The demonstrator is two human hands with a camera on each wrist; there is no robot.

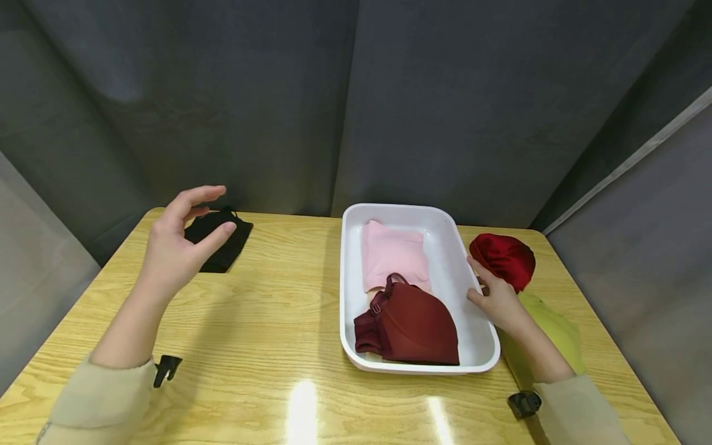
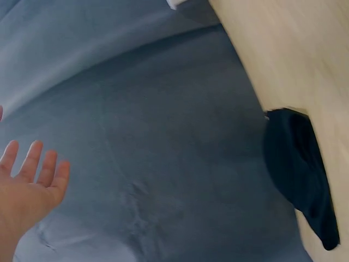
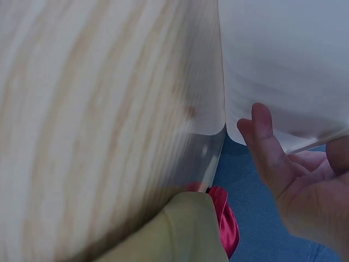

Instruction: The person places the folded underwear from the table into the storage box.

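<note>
A white plastic tub [image 1: 351, 309] stands right of the table's middle. Inside it lie a folded pink cloth [image 1: 395, 253] and, nearer the front, a dark red bra [image 1: 419, 324] with its strap on top. My right hand [image 1: 497, 303] grips the tub's right rim, thumb over the inner side; in the right wrist view, fingers [image 3: 264, 136] lie along the outer wall. My left hand [image 1: 175, 244] is raised over the table's left side, holding nothing, thumb and fingers spread apart. Behind it is a black fabric piece [image 1: 228, 247] with a thin loop, also seen in the left wrist view.
Right of the tub lie a shiny red fabric piece [image 1: 503, 259] and a yellow-green cloth [image 1: 556, 327], the latter partly behind my right forearm. Grey curtains [image 1: 267, 105] hang along the table's back and sides.
</note>
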